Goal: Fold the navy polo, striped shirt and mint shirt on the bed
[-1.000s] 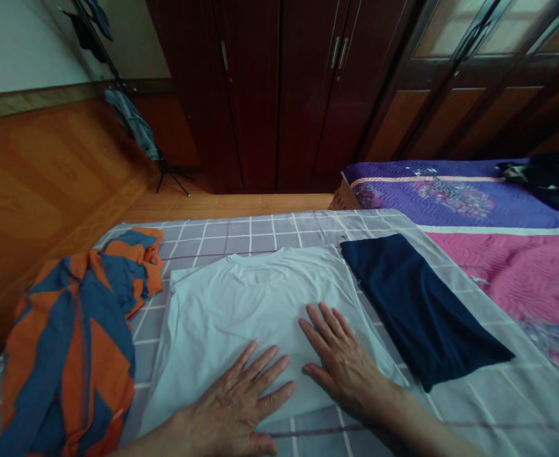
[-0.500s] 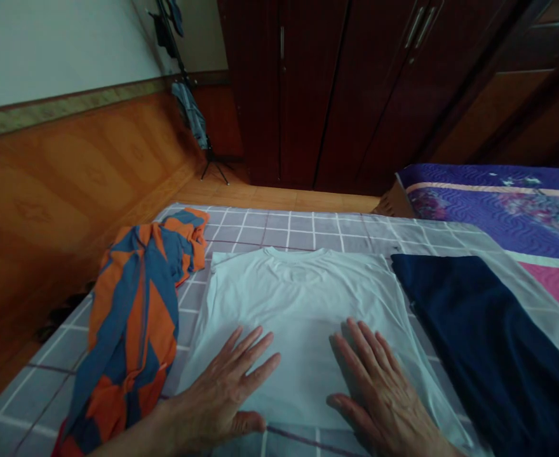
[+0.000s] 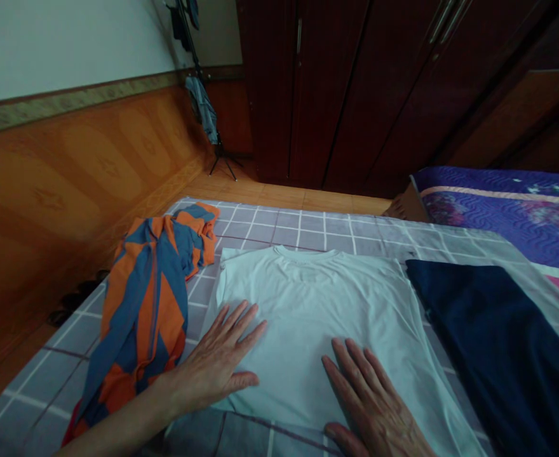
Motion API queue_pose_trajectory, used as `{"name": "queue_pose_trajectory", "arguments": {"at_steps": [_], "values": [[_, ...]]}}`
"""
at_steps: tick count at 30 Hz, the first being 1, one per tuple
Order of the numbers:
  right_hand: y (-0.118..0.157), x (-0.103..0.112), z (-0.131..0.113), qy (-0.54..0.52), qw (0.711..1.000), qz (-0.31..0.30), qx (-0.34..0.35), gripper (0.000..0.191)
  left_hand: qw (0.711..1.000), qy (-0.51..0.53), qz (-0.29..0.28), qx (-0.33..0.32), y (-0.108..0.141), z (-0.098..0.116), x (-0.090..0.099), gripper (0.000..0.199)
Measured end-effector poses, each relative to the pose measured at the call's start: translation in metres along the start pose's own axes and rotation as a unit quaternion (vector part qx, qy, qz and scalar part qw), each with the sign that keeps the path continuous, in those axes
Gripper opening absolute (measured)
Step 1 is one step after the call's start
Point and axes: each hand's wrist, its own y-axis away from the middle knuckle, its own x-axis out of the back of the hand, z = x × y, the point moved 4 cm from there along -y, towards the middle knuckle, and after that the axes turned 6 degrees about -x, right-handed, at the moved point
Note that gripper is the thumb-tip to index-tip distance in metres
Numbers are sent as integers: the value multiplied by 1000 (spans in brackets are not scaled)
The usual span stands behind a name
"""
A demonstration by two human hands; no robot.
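Observation:
A white T-shirt [image 3: 303,317] lies spread on a grey checked bedsheet [image 3: 260,222], its neckline toward the far side. Fingers spread, my left hand [image 3: 225,355] rests on the shirt's left part. My right hand [image 3: 370,400] is over the lower right part, palm down with fingers apart. Neither hand grips anything. Left of the shirt lies an orange and blue garment [image 3: 141,304], bunched lengthwise. Dark navy folded cloth [image 3: 489,336] lies to the right of the shirt.
Behind the bed stands a dark red wardrobe [image 3: 327,95]. A coat rack [image 3: 203,101] with clothes stands in the back left corner. At the right is a purple floral cover [image 3: 508,200]. Dark items [image 3: 77,295] sit on the floor at left.
My left hand has moved up and left over the shirt, while my right hand has shifted slightly down and left. The view has turned a little, so the surroundings appear further right.

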Motion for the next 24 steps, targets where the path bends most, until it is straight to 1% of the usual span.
{"name": "queue_pose_trajectory", "arguments": {"at_steps": [4, 8, 13, 18, 21, 24], "values": [[-11, 3, 3, -21, 999, -17, -29, 76, 999, 14, 0, -31, -13, 12, 3, 79], [-23, -2, 5, -43, 998, -31, -40, 75, 997, 31, -8, -72, -21, 23, -2, 80], [-23, -7, 4, -41, 997, -53, -33, 73, 995, 38, 0, -87, -19, 25, -4, 79], [-26, -7, 7, -35, 996, -70, -34, 70, 991, 43, 10, -123, -30, 32, -3, 85], [-19, -7, 18, -14, 997, -60, -41, 69, 992, 35, 4, -122, -31, 34, -6, 82], [0, -4, 35, 21, 996, -43, -74, 69, 993, 19, -6, -119, -22, 33, -8, 77]]}}
